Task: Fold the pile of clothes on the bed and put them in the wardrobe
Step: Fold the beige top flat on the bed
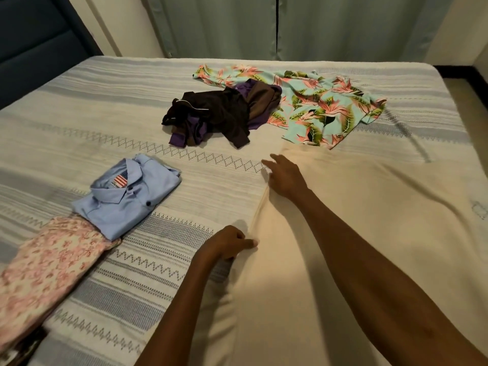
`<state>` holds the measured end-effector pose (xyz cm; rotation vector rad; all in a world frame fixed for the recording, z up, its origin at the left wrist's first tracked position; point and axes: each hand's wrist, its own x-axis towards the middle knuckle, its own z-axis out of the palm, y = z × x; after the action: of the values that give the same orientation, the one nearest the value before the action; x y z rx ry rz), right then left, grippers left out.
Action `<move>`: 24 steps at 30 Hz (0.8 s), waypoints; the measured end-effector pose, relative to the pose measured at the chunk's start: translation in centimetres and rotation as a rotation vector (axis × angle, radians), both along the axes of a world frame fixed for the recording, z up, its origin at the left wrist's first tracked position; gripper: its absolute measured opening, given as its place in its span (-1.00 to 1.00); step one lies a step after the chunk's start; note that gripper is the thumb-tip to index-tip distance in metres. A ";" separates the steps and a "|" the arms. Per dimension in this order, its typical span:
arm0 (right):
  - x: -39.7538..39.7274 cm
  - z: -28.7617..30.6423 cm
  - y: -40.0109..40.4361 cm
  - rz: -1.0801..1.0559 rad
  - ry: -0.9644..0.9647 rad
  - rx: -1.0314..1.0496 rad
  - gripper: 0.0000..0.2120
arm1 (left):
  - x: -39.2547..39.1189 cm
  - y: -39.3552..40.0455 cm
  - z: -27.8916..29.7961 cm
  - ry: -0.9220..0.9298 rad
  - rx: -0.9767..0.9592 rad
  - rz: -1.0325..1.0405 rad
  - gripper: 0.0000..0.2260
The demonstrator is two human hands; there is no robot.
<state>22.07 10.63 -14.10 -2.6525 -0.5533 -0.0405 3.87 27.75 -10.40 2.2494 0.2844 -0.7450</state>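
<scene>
Bed (237, 75) before closed curtains. Cream cloth (343, 220) spread over the near right corner for folding. Left hand (227, 243) pinches its left edge, fingers curled; right hand (284, 177) presses it flat, fingers relaxed. Folded shirt (126, 196) near the left edge; unfolded pile (211, 114) toward the far edge.

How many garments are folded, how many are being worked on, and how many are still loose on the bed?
Folded: 2, the blue shirt and pink floral garment
In hand: 1, the cream cloth
Loose: 2 visible lots, the dark heap, whose piece count is unclear, and tropical-print shirt
Total: 5
</scene>
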 end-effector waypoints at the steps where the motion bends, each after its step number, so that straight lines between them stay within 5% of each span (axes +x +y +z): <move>1: -1.7 0.5 0.3 0.072 -0.044 0.007 -0.65 | -0.8 0.3 -0.1 0.005 0.021 -0.016 -0.57; 5: -9.2 2.5 1.5 0.335 -0.039 -0.101 -0.69 | -4.4 1.5 0.1 0.025 -0.014 0.019 -0.61; 10: -15.6 3.7 2.5 0.381 0.120 -0.173 -0.68 | -8.1 3.6 1.0 -0.057 0.022 -0.079 -0.71; 17: -19.6 3.1 3.2 0.305 0.160 -0.094 -0.50 | -11.4 3.8 -0.9 -0.230 0.307 0.134 -0.65; 24: -23.3 2.2 -4.4 0.006 -0.080 0.185 -0.62 | -13.0 -1.6 -0.9 -0.563 0.690 -0.022 -0.71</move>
<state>-1.26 6.23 -11.88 -2.4779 -0.5555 -0.1869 -9.14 26.10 -11.31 2.9947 0.2623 0.0298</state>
